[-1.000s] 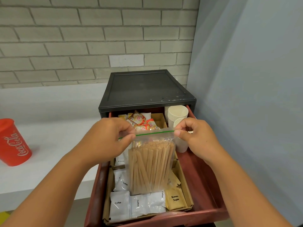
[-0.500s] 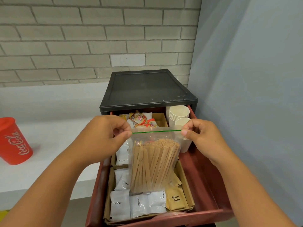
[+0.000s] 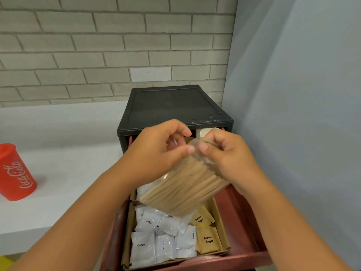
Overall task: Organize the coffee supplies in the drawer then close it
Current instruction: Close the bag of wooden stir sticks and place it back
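Above drawer [image 3: 244, 216]: stirrer bag [image 3: 183, 189], mouth up-right

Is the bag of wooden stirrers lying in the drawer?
No, the left hand and right hand hold the bag tilted above the drawer.

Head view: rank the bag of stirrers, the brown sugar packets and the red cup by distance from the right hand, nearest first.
1. bag of stirrers: pinched by the right hand itself.
2. brown sugar packets: below, in the drawer, front right.
3. red cup: far left, on the counter.
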Demonstrator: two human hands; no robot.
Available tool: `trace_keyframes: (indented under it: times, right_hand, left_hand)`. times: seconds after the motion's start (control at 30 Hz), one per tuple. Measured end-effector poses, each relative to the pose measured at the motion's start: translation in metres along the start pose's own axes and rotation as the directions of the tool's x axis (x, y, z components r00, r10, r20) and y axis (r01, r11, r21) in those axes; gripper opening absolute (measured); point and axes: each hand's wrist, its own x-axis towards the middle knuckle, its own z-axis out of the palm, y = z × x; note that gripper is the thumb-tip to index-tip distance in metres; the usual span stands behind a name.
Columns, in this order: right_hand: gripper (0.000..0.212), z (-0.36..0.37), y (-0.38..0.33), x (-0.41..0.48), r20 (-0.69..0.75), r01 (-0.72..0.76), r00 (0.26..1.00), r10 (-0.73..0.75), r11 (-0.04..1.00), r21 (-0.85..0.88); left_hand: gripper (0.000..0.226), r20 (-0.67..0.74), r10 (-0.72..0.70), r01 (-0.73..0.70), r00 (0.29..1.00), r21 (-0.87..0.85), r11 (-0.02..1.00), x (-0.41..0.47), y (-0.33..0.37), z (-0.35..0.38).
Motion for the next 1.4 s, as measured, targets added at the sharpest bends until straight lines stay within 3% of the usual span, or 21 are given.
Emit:
trace_keyframes:
  times: [0.07, 0.17, 0.27, 0.37, 0.57, 0.7, 0.83, 0.93, 1.07, 1.17, 1.3, 1.4]
  right_hand:
    - [0.028, -0.007, 0.003, -0.001, -0.034, -0.036, 0.999, 0.039, 0.995, 0.095]
    - [0.032, -0.016, 0.007, -0.002, -0.043, -0.066, 0.996, 0.079, 0.965, 0.254]
    - [0.030, -0.018, 0.012, -0.003, -0.038, -0.106, 0.992, 0.124, 0.945, 0.309]
    - [0.029, -0.022, 0.019, -0.002, -0.066, -0.165, 0.979, 0.195, 0.934, 0.317]
    - [0.024, -0.031, 0.031, -0.005, -0.075, -0.202, 0.970, 0.229, 0.942, 0.269]
    - [0.026, -0.030, 0.042, -0.005, -0.068, -0.241, 0.964, 0.256, 0.955, 0.174]
    - [0.031, -0.032, 0.054, -0.008, 0.002, -0.339, 0.941, 0.339, 0.941, 0.015]
    - [0.022, -0.031, 0.060, -0.012, 0.099, -0.408, 0.898, 0.429, 0.895, -0.178]
    - [0.019, -0.029, 0.065, -0.013, 0.086, -0.422, 0.881, 0.465, 0.856, -0.299]
    - [0.016, -0.029, 0.064, -0.012, 0.051, -0.419, 0.893, 0.446, 0.869, -0.264]
    - [0.027, -0.028, 0.059, -0.011, 0.010, -0.409, 0.909, 0.417, 0.896, -0.173]
    - [0.023, -0.027, 0.059, -0.012, 0.022, -0.410, 0.905, 0.425, 0.884, -0.223]
  left_hand:
    - [0.029, 0.153, -0.129, 0.125, 0.980, 0.034, 0.992, -0.008, -0.013, 0.001]
    - [0.024, 0.290, -0.243, 0.215, 0.926, 0.125, 0.969, -0.018, -0.022, 0.008]
    - [0.010, 0.215, -0.237, 0.206, 0.947, 0.156, 0.966, -0.016, -0.024, 0.012]
    - [0.015, 0.152, -0.183, 0.153, 0.971, 0.187, 0.970, -0.011, -0.022, 0.010]
    - [0.010, 0.060, -0.105, 0.084, 0.993, 0.279, 0.957, -0.002, -0.021, 0.007]
    - [0.018, 0.136, -0.023, -0.050, 0.990, 0.507, 0.861, 0.002, -0.019, 0.009]
    - [0.030, 0.230, -0.047, -0.115, 0.972, 0.640, 0.760, 0.002, -0.026, 0.014]
    - [0.026, 0.329, -0.111, -0.132, 0.938, 0.632, 0.764, -0.003, -0.038, 0.022]
    - [0.030, 0.403, -0.166, -0.144, 0.900, 0.634, 0.759, -0.009, -0.046, 0.030]
    - [0.031, 0.376, -0.144, -0.132, 0.915, 0.619, 0.775, -0.010, -0.042, 0.028]
    - [0.038, 0.371, -0.160, -0.013, 0.915, 0.424, 0.906, -0.006, -0.023, 0.024]
    - [0.042, 0.398, -0.199, -0.087, 0.895, 0.596, 0.798, 0.001, -0.014, 0.023]
